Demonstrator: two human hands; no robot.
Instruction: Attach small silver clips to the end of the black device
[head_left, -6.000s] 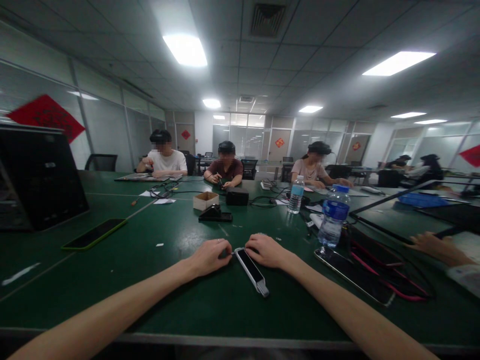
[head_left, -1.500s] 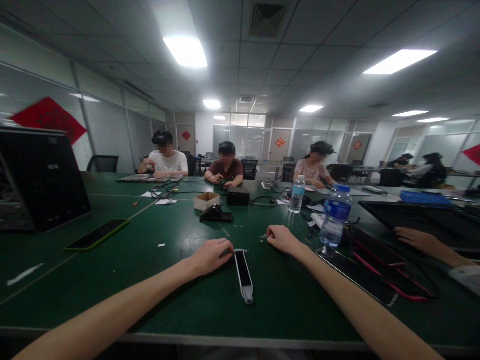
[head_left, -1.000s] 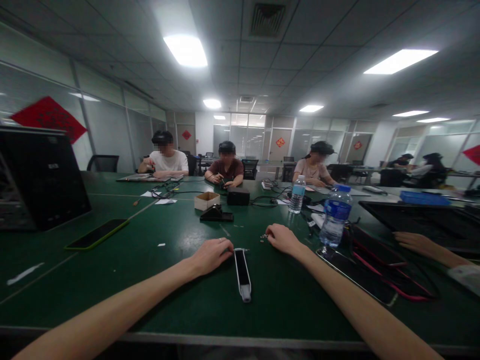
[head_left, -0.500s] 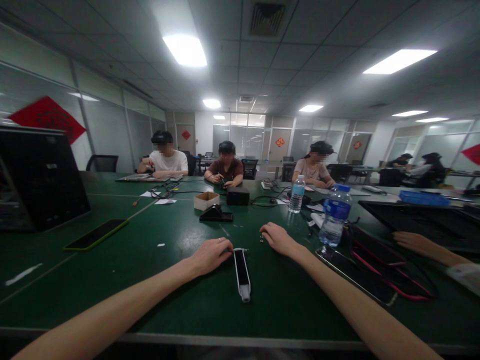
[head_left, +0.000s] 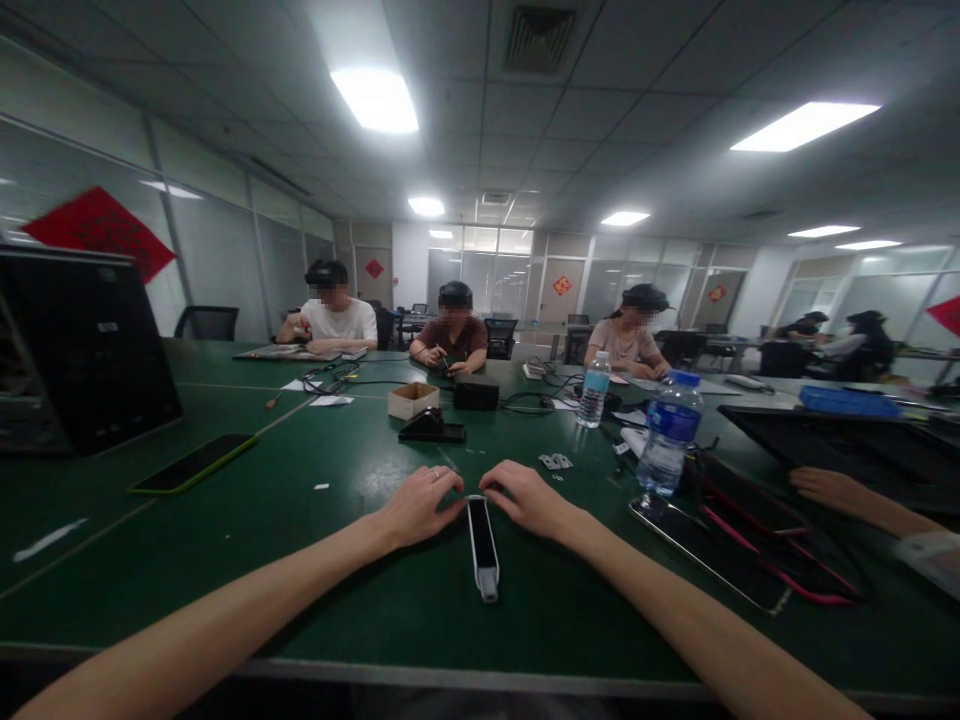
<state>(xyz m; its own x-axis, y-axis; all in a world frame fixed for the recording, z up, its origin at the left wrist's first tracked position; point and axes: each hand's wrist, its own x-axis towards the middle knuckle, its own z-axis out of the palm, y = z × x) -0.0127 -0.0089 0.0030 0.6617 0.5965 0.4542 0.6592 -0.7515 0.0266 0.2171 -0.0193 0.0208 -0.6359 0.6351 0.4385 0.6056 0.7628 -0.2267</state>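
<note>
A long, narrow white-framed device (head_left: 484, 545) with a black inset and a grey blunt end lies on the green table in front of me. My left hand (head_left: 421, 508) is at the left of its far end, fingers curled and thumb near the frame. On the opposite side, my right hand (head_left: 529, 500) has its fingers bent in towards the same end. Both hands look closed in a pinch; whatever is between the fingertips is too small to make out. Several small metal pieces (head_left: 556, 462) rest beyond my right hand.
A black holder (head_left: 432, 428) and a small open box (head_left: 412, 400) stand ahead. Water bottles (head_left: 670, 432) (head_left: 594, 392) and a phone (head_left: 709, 555) are to the right, near another person's hand (head_left: 836, 490). A green-edged phone (head_left: 193, 463) lies left. People sit across the table.
My right hand has moved left from the small metal pieces to the device's far end, uncovering those pieces. My left hand has stayed beside the device.
</note>
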